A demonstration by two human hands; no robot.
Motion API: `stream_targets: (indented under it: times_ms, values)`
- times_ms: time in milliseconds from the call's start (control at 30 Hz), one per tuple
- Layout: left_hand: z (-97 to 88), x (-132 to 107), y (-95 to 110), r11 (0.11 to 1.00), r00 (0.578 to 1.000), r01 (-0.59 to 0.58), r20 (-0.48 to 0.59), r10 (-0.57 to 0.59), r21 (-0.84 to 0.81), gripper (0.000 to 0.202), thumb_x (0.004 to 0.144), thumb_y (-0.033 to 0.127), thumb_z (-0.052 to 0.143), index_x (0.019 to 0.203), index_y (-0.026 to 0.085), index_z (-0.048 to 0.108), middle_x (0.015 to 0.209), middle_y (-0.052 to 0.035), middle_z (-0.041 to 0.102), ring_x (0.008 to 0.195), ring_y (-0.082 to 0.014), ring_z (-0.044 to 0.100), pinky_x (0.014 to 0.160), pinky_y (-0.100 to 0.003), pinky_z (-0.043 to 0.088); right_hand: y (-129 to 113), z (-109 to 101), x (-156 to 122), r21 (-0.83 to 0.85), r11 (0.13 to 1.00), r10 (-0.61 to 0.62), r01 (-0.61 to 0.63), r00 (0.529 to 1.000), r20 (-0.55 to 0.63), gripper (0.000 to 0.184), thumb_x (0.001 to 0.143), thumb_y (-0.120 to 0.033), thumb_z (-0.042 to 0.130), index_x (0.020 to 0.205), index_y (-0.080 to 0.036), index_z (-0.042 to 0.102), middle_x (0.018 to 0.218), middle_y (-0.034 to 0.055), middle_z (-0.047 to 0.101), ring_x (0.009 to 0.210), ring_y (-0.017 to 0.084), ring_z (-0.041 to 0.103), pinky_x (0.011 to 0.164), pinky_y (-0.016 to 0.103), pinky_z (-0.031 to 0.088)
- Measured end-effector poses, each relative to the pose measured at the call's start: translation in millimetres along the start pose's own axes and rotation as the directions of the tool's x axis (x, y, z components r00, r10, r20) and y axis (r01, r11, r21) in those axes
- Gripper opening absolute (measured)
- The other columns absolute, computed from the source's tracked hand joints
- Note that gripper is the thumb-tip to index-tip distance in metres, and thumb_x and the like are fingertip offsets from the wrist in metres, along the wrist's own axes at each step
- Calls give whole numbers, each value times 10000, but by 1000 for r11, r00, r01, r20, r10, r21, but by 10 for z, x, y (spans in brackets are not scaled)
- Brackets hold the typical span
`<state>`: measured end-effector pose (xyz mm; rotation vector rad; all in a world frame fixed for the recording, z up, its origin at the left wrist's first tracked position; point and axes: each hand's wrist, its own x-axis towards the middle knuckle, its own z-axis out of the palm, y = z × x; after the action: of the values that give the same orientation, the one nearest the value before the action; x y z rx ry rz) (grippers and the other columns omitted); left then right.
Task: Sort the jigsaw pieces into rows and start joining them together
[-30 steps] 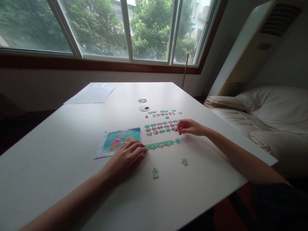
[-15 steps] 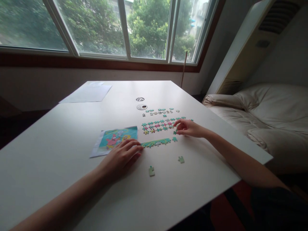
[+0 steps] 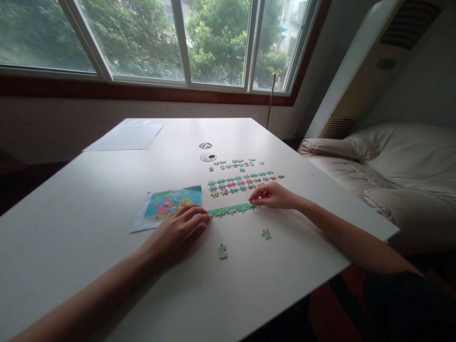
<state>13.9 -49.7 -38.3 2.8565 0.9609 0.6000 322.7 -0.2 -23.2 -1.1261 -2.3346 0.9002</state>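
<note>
My left hand [image 3: 185, 222] lies flat with its fingers stretched out, overlapping the lower edge of a cartoon picture sheet [image 3: 162, 206]. Its fingertips touch the left end of a joined strip of puzzle pieces [image 3: 230, 210], green and teal. At the strip's right end, my right hand [image 3: 272, 195] pinches a small teal puzzle piece [image 3: 252, 204] between thumb and fingers, down close to the table. Beyond the strip, rows of loose puzzle pieces [image 3: 237, 184] lie spread out, teal, pink and yellow. The right hand hides some of the nearest row.
Two green-backed pieces, one on the left [image 3: 223, 251] and one on the right [image 3: 266, 233], lie nearer me. Farther back on the white table [image 3: 89, 199] are more loose pieces [image 3: 235, 165], two round discs [image 3: 208, 157] and a paper sheet [image 3: 124, 137]. A pale sofa [image 3: 356, 161] stands right.
My right hand has moved left and toward me, bringing the pinched piece from beside the loose rows to the strip's right end. The left hand stays in place.
</note>
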Motion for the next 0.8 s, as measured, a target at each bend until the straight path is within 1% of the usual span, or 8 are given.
stream_targets:
  times_ms: [100,200,333,500,567,667,733,800]
  values:
    - [7,-2,-8,1000,1000,2,5,-2,-3,234,879,207,391,1047,178,552,1047,-99,574,1013,-220,487,886,-387,416,-34,21,-8,-88,996,6,-9,999,-34,190,729,-310,587,848,-193,678,720,2,664,577,84,496,542,198,355]
    - [8,1,-7,1000,1000,0,3,0,1,237,882,201,385,1057,180,544,1049,-99,572,1015,-221,482,885,-390,414,-41,39,-16,-146,989,5,-13,998,-55,177,731,-299,580,852,-208,674,752,-1,666,594,90,504,558,203,359]
    - [0,4,-2,1000,1000,-6,3,6,-5,233,878,192,393,1057,175,541,1053,-101,569,1014,-222,477,882,-390,412,-39,44,-21,-189,982,-43,27,996,-82,158,739,-286,574,840,-203,663,781,4,661,647,98,541,589,207,368]
    - [-3,-6,-4,1000,1000,-7,4,7,-3,231,879,197,392,1054,185,543,1044,-96,570,1013,-221,481,876,-381,419,-44,-18,-36,-234,970,-91,61,988,-122,160,757,-293,564,847,-196,654,763,13,643,672,109,550,627,219,382]
    - [-1,-6,-5,1000,1000,-4,0,4,-6,230,878,198,394,1050,182,545,1044,-97,570,1012,-221,481,877,-383,416,-52,-44,-44,-248,965,-111,82,988,-104,159,750,-295,580,847,-191,651,775,21,636,706,118,555,669,230,392]
    - [0,0,-3,1000,1000,3,5,-2,-16,236,877,192,395,1055,169,548,1047,-103,569,1015,-223,480,881,-385,412,-72,-56,-52,-260,958,-134,120,990,-37,158,729,-296,610,843,-191,643,790,26,623,737,128,556,724,250,400]
    - [1,5,-1,1000,1000,4,10,-3,-23,240,876,191,396,1058,167,551,1050,-103,569,1018,-223,481,884,-385,411,-88,-46,-54,-269,954,-138,133,990,1,164,728,-305,614,842,-191,642,795,29,614,738,132,552,734,259,405]
    - [2,7,1,1000,1000,2,4,-2,-23,237,877,195,395,1050,168,554,1048,-102,570,1015,-220,484,885,-383,411,-102,-29,-55,-281,950,-137,134,991,10,168,733,-309,610,839,-183,643,800,33,609,736,133,549,738,264,408]
